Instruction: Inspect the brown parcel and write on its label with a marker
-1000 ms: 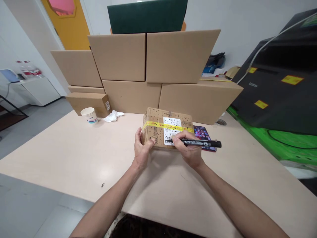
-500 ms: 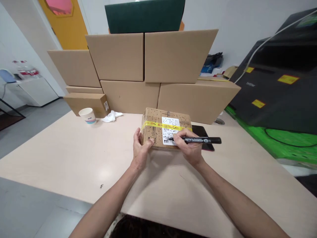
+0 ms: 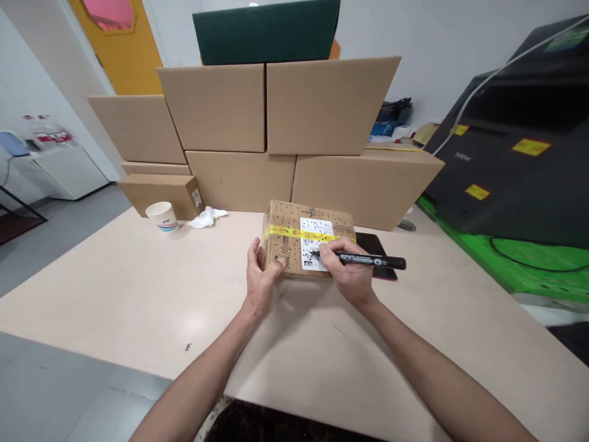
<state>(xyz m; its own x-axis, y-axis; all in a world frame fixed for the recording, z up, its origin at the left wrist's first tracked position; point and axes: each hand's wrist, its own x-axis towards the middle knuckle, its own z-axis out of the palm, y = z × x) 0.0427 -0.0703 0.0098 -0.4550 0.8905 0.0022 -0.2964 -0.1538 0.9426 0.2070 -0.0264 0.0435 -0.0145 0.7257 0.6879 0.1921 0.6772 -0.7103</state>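
A small cardboard box (image 3: 280, 248) with yellow tape around it and black marks over its face is tilted up toward me above the table. My left hand (image 3: 262, 273) grips its left side, thumb on the front face and fingers behind the edge. Between the fingers of my right hand (image 3: 352, 276) is a black marker pen (image 3: 386, 262), its tip at the white shipping label (image 3: 309, 264) on the box. Black strokes and dots cover parts of the label. A dark smartphone (image 3: 372, 245) lies behind the right hand, partly hidden by hand and box.
Large cardboard boxes (image 3: 239, 178) are stacked along the table's far side, topped by a dark green box (image 3: 267, 34). A paper cup (image 3: 162, 217) and a crumpled tissue (image 3: 208, 217) stand at the left. A big black printer (image 3: 515, 159) is at the right.
The marker's tip has shifted slightly up and right on the label, and the right hand with it. The left hand and the box hold almost the same position.
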